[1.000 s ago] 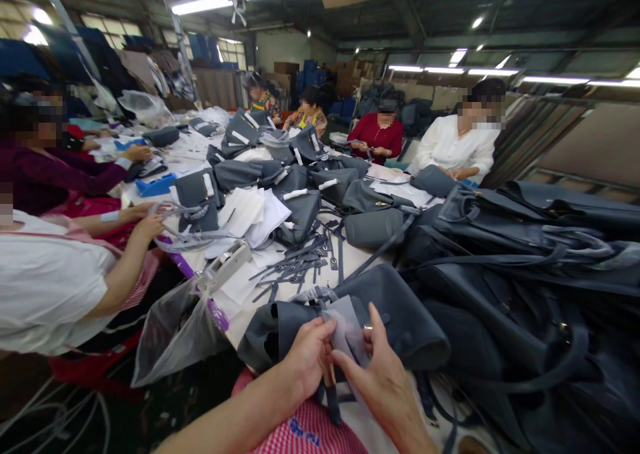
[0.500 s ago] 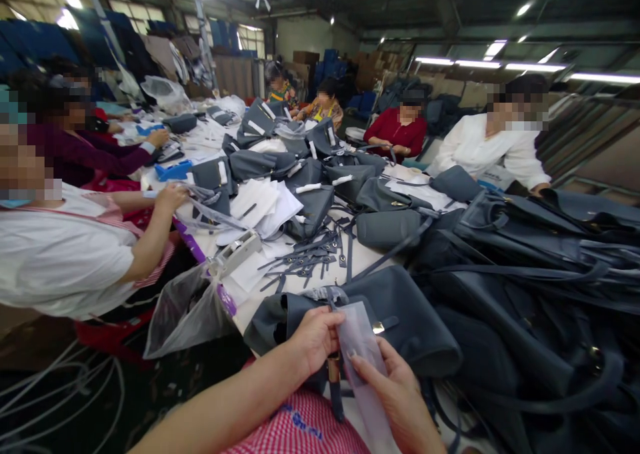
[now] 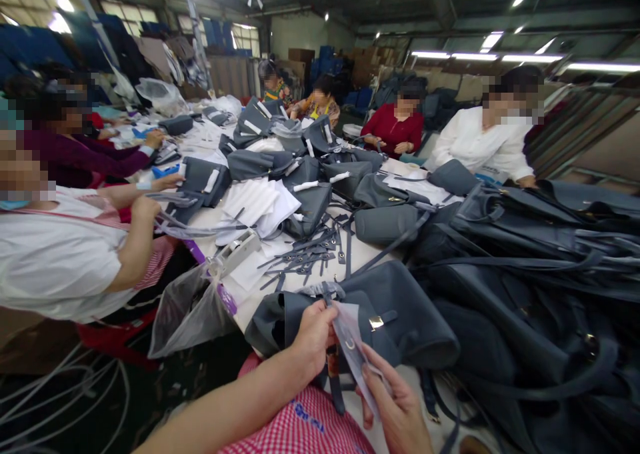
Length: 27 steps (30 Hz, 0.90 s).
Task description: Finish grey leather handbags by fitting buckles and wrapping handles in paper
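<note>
Low in the view, my left hand (image 3: 316, 337) pinches a dark strap and the top end of a translucent plastic strip (image 3: 350, 342). Fingers and thumb of my right hand (image 3: 395, 397) are closed on the same strip lower down, where it is folded narrower. A curved metal piece shows at the strip's upper part. Below my left hand hangs a dark strap end (image 3: 336, 391) with a shiny buckle. Behind both hands lies a dark blue-grey handbag (image 3: 405, 314) with a gold clasp (image 3: 376, 322). Part of the strap is hidden by my fingers.
Loose short straps (image 3: 313, 257) and white paper sheets (image 3: 257, 204) lie beyond the bag. More handbags (image 3: 305, 201) cover the table's middle. A large pile of bags (image 3: 540, 294) rises on the right. A co-worker in white (image 3: 65, 254) sits at the left; others sit around.
The plastic strip, flat and wide before, is now folded narrower, and a metal piece shows at it. My right hand has turned slightly. The left co-worker's hands have moved left.
</note>
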Tool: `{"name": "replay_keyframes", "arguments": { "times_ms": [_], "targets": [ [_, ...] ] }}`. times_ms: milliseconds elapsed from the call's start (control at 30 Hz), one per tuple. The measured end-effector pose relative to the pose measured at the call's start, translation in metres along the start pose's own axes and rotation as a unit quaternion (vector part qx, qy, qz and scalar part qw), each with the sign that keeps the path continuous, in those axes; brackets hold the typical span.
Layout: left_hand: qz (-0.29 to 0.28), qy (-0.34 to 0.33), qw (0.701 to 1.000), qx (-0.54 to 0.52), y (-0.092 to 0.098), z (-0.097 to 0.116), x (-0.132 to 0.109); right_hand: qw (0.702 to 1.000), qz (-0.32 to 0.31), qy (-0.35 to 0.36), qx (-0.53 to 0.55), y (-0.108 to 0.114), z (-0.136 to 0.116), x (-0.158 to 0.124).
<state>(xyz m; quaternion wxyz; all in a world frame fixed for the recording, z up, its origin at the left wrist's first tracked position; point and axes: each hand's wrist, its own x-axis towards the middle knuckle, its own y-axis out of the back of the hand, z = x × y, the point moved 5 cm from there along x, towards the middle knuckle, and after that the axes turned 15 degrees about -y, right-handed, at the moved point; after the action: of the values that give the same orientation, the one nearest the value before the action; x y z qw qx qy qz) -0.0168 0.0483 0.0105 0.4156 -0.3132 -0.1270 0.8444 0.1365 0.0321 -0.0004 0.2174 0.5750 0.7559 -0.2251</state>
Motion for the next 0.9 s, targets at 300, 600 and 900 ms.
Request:
{"name": "replay_keyframes", "arguments": {
  "times_ms": [300,600,900],
  "targets": [
    [-0.048,0.056,0.995,-0.065,0.001,0.008,-0.004,0.951,-0.023,0.189,-0.243,0.001,-0.010,-0.001],
    [-0.048,0.087,0.978,-0.183,0.001,0.005,0.008,0.990,-0.032,0.075,-0.116,-0.004,0.005,-0.006],
    [-0.151,0.028,0.987,-0.052,0.006,0.019,-0.020,0.905,-0.042,0.297,-0.301,-0.008,-0.015,-0.010]
  ]
}}
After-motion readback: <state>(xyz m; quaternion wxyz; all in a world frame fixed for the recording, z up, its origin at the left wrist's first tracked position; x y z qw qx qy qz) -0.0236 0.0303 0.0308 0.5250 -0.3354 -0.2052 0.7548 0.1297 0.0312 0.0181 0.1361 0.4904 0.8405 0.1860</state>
